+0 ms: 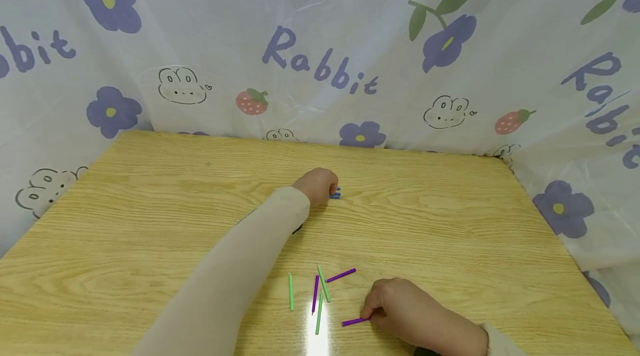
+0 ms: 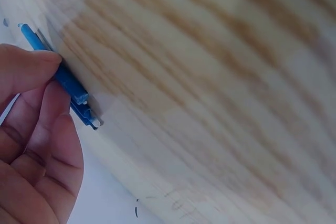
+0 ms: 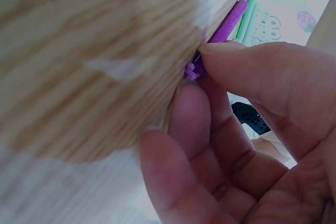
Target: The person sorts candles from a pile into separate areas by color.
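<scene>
Right hand [image 1: 411, 309] — curled, pinching purple stick [image 1: 354, 322]

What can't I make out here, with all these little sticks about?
Blue sticks: in the head view the left hand covers most of them; in the left wrist view they overlap, so their exact number is uncertain.
Held purple stick: in the head view, the right hand hides one end.
Dark item: in the head view, mostly hidden by the left sleeve.
Second dark item: cut off by the head view's bottom edge.

The sleeves [image 1: 235, 267] are cream, the wrist straps [image 1: 425, 351] apparently black
</scene>
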`<state>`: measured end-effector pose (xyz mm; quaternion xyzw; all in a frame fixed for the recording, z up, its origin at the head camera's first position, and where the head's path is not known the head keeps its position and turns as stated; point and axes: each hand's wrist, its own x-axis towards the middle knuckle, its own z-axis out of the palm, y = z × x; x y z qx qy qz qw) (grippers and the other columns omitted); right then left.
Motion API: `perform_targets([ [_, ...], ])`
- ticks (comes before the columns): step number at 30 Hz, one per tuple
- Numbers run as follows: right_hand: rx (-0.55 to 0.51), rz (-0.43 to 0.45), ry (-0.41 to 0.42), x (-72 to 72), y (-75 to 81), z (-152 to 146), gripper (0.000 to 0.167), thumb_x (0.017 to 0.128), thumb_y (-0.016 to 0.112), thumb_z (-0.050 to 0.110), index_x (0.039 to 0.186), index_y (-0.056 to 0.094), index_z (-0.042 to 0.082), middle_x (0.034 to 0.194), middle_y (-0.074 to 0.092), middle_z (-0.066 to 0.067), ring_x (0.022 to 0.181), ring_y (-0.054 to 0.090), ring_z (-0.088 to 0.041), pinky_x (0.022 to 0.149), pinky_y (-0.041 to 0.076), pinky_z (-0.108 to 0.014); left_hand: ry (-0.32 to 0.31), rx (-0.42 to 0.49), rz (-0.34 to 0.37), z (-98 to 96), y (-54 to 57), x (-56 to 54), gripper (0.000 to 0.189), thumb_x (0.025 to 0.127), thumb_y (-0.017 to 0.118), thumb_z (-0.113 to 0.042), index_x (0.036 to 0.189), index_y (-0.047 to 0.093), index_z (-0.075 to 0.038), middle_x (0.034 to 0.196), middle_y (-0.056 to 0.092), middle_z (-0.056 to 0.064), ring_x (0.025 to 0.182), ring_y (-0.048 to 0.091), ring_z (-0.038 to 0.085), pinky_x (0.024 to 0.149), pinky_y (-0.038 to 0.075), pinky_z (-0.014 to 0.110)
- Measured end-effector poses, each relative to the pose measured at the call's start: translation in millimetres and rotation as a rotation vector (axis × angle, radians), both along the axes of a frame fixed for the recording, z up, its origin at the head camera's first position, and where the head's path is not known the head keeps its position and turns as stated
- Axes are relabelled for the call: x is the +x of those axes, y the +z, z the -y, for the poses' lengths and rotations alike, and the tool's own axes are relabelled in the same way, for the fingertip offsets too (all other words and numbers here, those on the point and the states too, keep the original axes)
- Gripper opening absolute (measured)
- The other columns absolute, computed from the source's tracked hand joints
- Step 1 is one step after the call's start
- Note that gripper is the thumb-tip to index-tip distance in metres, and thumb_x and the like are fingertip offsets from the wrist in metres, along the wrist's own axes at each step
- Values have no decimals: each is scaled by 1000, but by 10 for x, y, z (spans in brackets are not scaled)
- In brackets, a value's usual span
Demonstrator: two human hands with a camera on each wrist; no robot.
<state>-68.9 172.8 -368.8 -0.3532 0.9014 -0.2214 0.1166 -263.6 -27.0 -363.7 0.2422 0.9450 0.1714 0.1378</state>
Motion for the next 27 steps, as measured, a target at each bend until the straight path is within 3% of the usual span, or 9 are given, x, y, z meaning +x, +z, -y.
perform_targets([
  [27,0,9,-1,0,8,3,16,77,75,-1,81,78,14,81,67,13,80,60,0,68,50,-15,6,33,-18,30,-16,6,24,89,50,14,82,63,-5,77,54,2,73,45,16,66,39,29],
])
